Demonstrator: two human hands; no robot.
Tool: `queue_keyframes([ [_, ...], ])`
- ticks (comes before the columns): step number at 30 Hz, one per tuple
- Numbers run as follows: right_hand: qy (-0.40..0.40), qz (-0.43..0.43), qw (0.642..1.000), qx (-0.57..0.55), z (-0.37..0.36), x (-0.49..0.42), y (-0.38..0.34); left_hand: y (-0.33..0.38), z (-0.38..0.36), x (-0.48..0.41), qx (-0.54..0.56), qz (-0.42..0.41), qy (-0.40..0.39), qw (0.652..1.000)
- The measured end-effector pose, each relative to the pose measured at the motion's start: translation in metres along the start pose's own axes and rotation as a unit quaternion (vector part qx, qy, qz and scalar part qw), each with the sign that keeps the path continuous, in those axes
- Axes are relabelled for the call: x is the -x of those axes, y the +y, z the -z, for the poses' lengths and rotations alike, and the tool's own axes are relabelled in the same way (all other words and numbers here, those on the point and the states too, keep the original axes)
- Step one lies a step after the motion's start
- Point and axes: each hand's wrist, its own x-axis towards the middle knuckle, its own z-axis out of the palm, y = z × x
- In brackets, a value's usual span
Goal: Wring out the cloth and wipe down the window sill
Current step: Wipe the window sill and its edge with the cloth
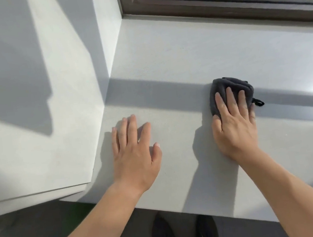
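A wide pale grey window sill (174, 58) fills the middle of the view. A dark grey folded cloth (228, 85) with a small hanging loop lies on it to the right of centre. My right hand (234, 125) presses flat on the near half of the cloth, fingers straight and spread. My left hand (134, 150) rests flat on the bare sill to the left, fingers spread, holding nothing.
A dark brown window frame (217, 6) runs along the back of the sill, with glass above it. A white side wall (79, 68) bounds the sill on the left. The sill's front edge is near my body; my dark shoes (184, 234) stand on the grey floor below.
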Motion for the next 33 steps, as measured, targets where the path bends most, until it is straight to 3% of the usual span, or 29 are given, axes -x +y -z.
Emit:
queue_keyframes([
  [2,0.005,-0.003,1.0,-0.012,-0.006,0.01,-0.034,-0.004,-0.002,0.012,-0.018,0.001,-0.013,1.0],
  [5,-0.017,0.192,0.981,0.001,-0.018,0.028,-0.079,-0.009,-0.005,0.015,-0.049,-0.005,-0.009,0.999],
  [7,-0.036,0.254,0.967,0.009,-0.017,0.03,-0.073,-0.008,-0.006,0.014,-0.052,-0.006,-0.009,0.999],
  [9,-0.038,0.23,0.972,0.021,-0.014,0.03,-0.043,-0.008,-0.007,0.015,-0.042,-0.006,-0.012,0.999],
  [12,-0.015,0.075,0.997,0.012,-0.006,0.037,0.003,-0.008,-0.006,0.017,-0.027,-0.007,-0.015,1.0],
  [14,-0.001,-0.011,1.0,0.001,-0.008,0.048,-0.005,-0.008,-0.006,0.017,-0.008,-0.01,-0.011,1.0],
  [15,0.003,-0.003,1.0,-0.006,-0.012,0.055,-0.022,-0.008,-0.006,0.017,0.007,-0.01,-0.005,1.0],
  [18,-0.022,0.18,0.983,0.0,-0.024,0.091,-0.071,-0.012,-0.005,0.016,0.059,-0.01,0.015,0.998],
  [20,-0.041,0.254,0.966,0.012,-0.027,0.108,-0.066,-0.013,-0.004,0.017,0.09,-0.005,0.026,0.996],
  [23,-0.026,0.213,0.976,0.026,-0.022,0.113,-0.017,-0.014,-0.003,0.018,0.107,-0.006,0.025,0.994],
  [27,-0.008,0.016,1.0,0.011,-0.017,0.124,0.005,-0.011,0.001,0.022,0.156,0.005,0.032,0.987],
  [29,0.005,0.06,0.998,0.008,-0.023,0.143,-0.03,-0.011,0.004,0.025,0.149,0.014,0.04,0.988],
  [33,-0.037,0.258,0.965,-0.008,-0.037,0.172,-0.078,-0.021,0.003,0.036,0.093,0.011,0.038,0.995],
])
